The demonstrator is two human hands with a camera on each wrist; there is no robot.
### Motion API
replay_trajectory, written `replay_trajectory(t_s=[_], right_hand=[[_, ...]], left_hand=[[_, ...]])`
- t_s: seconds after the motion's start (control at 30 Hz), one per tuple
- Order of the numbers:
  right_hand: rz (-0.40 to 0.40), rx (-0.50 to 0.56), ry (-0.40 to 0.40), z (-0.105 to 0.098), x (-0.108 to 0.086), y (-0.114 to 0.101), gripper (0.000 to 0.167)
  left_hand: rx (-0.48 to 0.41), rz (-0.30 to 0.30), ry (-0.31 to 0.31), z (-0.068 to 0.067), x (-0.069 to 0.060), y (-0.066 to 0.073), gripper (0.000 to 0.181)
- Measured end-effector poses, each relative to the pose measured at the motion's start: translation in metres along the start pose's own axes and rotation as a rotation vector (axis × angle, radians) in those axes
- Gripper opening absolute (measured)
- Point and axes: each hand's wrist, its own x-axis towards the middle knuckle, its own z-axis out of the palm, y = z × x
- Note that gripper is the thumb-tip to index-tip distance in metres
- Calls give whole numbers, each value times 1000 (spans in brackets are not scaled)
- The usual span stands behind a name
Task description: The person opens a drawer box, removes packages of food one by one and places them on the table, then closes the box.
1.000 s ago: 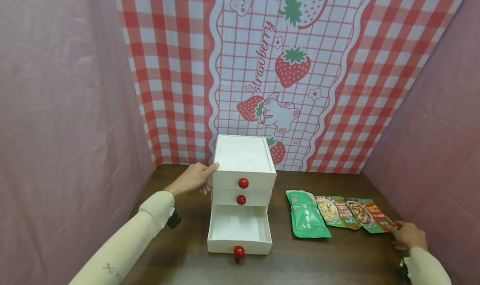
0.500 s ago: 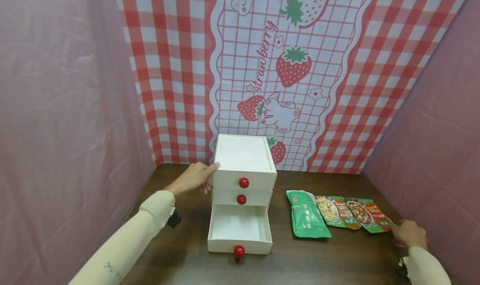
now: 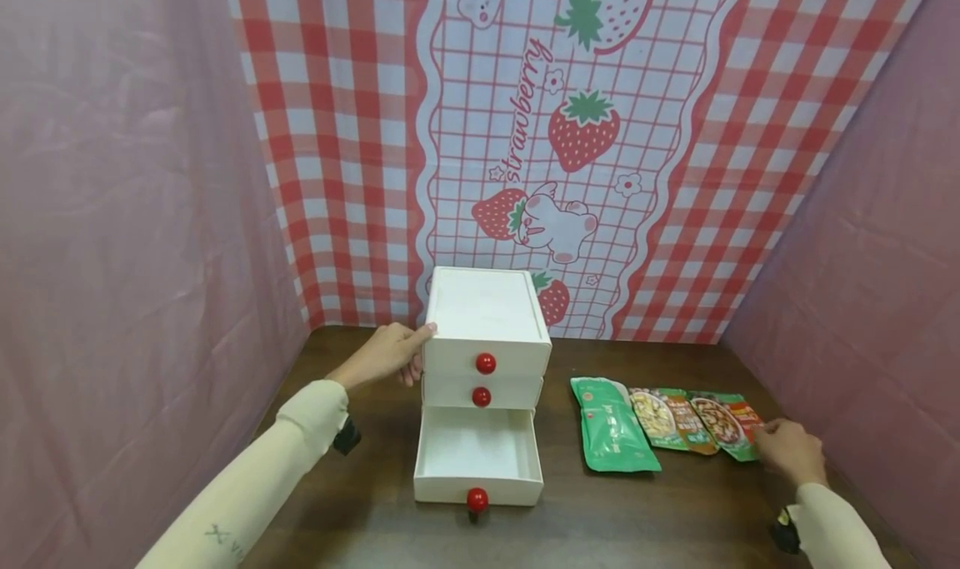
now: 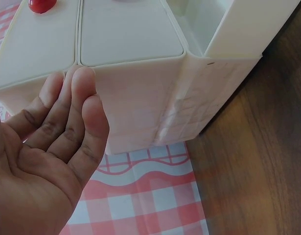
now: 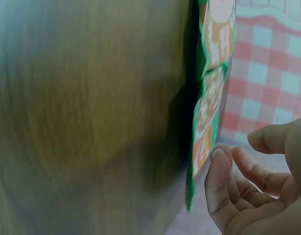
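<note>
A white three-drawer cabinet with red knobs stands in the middle of the head view. Its bottom drawer is pulled out, and nothing shows inside. My left hand rests against the cabinet's upper left side, thumb at the top edge; in the left wrist view its fingers are slightly bent beside the side wall. My right hand is at the right end of a red and green food pouch. In the right wrist view, thumb and fingers are apart, with fingertips close to the pouch; contact is unclear.
Left of that pouch lies another food pouch, then a larger green pouch, all on the brown wooden table. A red-and-white checked strawberry cloth hangs behind. Pink cloth walls flank both sides.
My right hand has moved left and slightly up, over the right end of the rightmost pouch. My left hand and the cabinet have stayed in place.
</note>
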Motion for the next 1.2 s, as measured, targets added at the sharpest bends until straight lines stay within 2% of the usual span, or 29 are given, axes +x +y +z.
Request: replay_trajectory(t_s=[0.33, 0.53, 0.7, 0.77, 0.93, 1.2], right_hand=[[-134, -11, -16, 10, -6, -41, 54], [-177, 30, -24, 18, -15, -61, 53], [-264, 64, -15, 23, -24, -76, 53], [-279, 91, -28, 24, -26, -83, 52], [-250, 149, -69, 31, -32, -100, 49], [-314, 170, -85, 37, -46, -127, 45]], left_hand=[[3, 3, -1, 1, 1, -1, 73], [1, 8, 0, 0, 1, -1, 74], [6, 17, -3, -1, 0, -1, 74], [8, 20, -6, -1, 0, -1, 75], [6, 23, -3, -1, 0, -1, 76], [-2, 13, -3, 0, 0, -2, 77]])
